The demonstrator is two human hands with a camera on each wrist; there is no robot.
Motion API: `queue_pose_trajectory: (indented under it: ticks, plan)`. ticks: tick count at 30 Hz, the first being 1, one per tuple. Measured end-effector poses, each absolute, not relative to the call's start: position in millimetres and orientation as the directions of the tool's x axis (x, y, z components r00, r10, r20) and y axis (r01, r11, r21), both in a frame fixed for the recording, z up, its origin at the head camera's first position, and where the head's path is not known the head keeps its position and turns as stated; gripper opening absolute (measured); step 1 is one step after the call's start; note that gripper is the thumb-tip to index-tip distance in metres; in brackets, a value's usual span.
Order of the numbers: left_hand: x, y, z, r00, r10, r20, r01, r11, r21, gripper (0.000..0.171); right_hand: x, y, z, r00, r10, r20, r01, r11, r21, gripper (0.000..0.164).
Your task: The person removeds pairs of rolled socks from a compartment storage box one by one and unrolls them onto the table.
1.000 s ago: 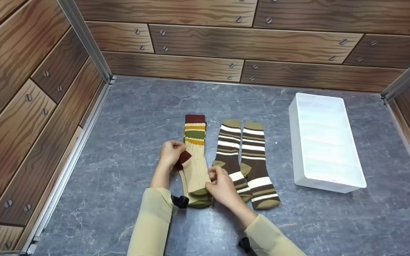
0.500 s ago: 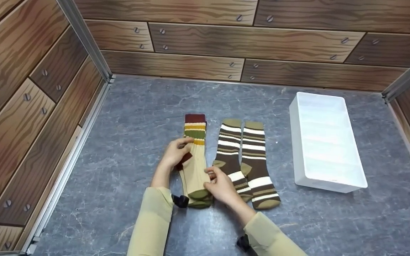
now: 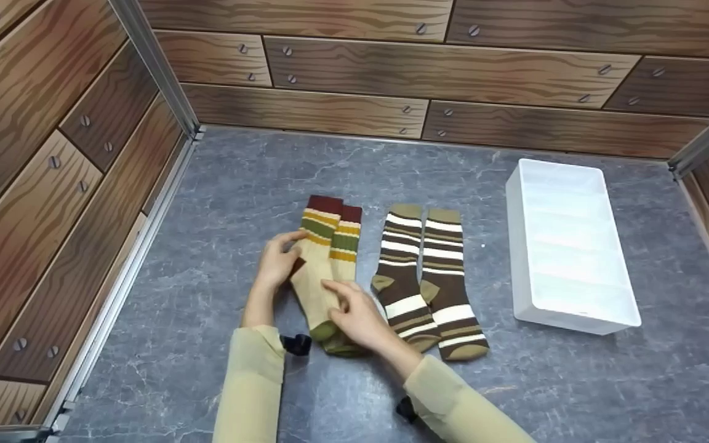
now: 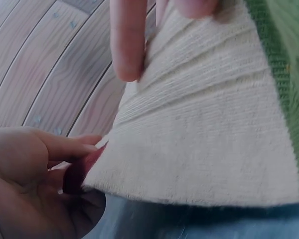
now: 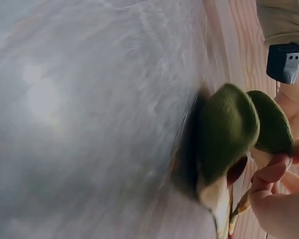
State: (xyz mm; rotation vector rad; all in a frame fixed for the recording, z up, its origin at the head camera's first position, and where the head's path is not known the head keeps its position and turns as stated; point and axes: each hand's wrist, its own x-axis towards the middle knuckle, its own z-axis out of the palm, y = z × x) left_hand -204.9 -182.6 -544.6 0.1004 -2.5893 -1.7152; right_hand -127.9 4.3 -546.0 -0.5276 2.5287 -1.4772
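In the head view, two cream socks with maroon cuffs, yellow and green bands and green toes partly overlap. The upper sock (image 3: pixel 314 271) lies to the left, and the lower sock (image 3: pixel 346 249) shows on its right. My left hand (image 3: pixel 276 261) pinches the upper sock at its maroon heel (image 4: pixel 79 172), also seen in the left wrist view. My right hand (image 3: pixel 357 314) holds that sock's other edge near the toe, thumb and finger on the fabric. Both green toes (image 5: pixel 229 127) show in the right wrist view, one beside the other.
To the right lie two brown, white and olive striped socks (image 3: pixel 400 255), side by side with toes slightly overlapping. A white divided box (image 3: pixel 520 258) stands farther right. Wood-patterned panels (image 3: pixel 391 61) enclose the grey marbled surface (image 3: pixel 145 344).
The upper cream sock has shifted left and tilted, uncovering the lower sock's cuff and bands. Both hands have moved left with it. The striped socks and box stay in place.
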Motion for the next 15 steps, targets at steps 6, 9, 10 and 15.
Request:
queue_pose_trajectory:
  ticks: [6, 9, 10, 15]
  plan:
    - [-196, -208, -548, -0.986, -0.144, -0.085, -0.145, 0.476, 0.867, 0.033, -126, -19, -552, -0.879, -0.474, 0.048, -0.281, 0.435, -0.855, 0.051]
    - [-192, -216, -551, -0.983, -0.145, -0.116, -0.176, 0.533, 0.827, 0.035, -124, -25, -554, -0.858, -0.512, 0.045, -0.317, 0.457, -0.831, 0.051]
    - [-192, -217, -553, -0.983, -0.142, -0.116, -0.176, 0.552, 0.815, 0.035, -123, -26, -555, -0.85, -0.525, 0.044, -0.33, 0.466, -0.821, 0.051]
    - [-188, -221, -559, -0.982, -0.163, -0.101, -0.178, 0.586, 0.79, 0.039, -119, -30, -561, -0.81, -0.584, 0.049, -0.403, 0.493, -0.771, 0.054]
